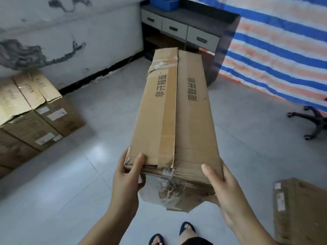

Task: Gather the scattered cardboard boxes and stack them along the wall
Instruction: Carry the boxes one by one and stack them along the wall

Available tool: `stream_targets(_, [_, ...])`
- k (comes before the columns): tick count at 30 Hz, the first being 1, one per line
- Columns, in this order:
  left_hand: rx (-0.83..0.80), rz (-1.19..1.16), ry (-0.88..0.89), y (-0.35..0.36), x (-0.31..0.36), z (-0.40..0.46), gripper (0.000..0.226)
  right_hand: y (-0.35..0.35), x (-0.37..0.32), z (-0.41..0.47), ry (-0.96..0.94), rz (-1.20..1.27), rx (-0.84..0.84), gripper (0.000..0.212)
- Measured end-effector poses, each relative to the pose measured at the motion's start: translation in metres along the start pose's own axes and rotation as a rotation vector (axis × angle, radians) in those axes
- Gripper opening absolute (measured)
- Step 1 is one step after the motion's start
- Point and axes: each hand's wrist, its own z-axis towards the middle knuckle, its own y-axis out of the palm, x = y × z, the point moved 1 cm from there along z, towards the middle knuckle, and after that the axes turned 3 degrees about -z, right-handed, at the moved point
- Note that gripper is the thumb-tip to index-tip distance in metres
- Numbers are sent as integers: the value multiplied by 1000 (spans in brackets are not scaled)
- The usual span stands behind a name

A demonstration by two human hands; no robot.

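A long brown cardboard box [175, 110] with black printed characters and clear tape is held off the floor, pointing away from me toward the desk. My left hand [128, 175] grips its near left corner, thumb on top. My right hand [223, 188] grips the near right corner, thumb on top and fingers underneath. A stack of similar boxes [33, 112] stands against the stained white wall [70, 36] at the left. Another cardboard box [299, 209] lies on the floor at the lower right.
A dark desk with grey drawers [184, 30] stands in the far corner, a blue bin [164, 2] on top. A striped tarp [283, 43] covers the right wall. An office chair base [313, 121] sits at the right. Grey tiled floor [88, 156] lies open between the stack and me.
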Motion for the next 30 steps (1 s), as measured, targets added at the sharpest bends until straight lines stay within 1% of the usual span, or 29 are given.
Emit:
stream_targets(5, [142, -59, 30, -22, 28, 62, 27, 62, -22, 77, 4, -49, -153, 29])
stream_targets(10, [271, -111, 101, -22, 61, 148, 26, 120, -53, 177, -12, -80, -289, 27])
stream_targets(15, [379, -165, 147, -15, 106, 234, 24, 179, -102, 280, -26, -121, -458, 32])
stream_targets(19, [471, -214, 163, -26, 135, 299, 26, 237, -136, 348, -48, -170, -570, 29])
stream_targets(24, [520, -253, 173, -64, 173, 396, 24, 333, -159, 427, -48, -217, -639, 29])
stream_targets(27, [532, -280, 168, -97, 198, 460, 31, 397, -168, 469, -31, -218, -655, 29])
stream_targets(28, [541, -290, 164, -107, 209, 480, 32, 418, -173, 482, -20, -217, -660, 30])
stream_targets(30, [553, -285, 153, -126, 230, 516, 34, 459, -184, 505, 8, -224, -668, 40])
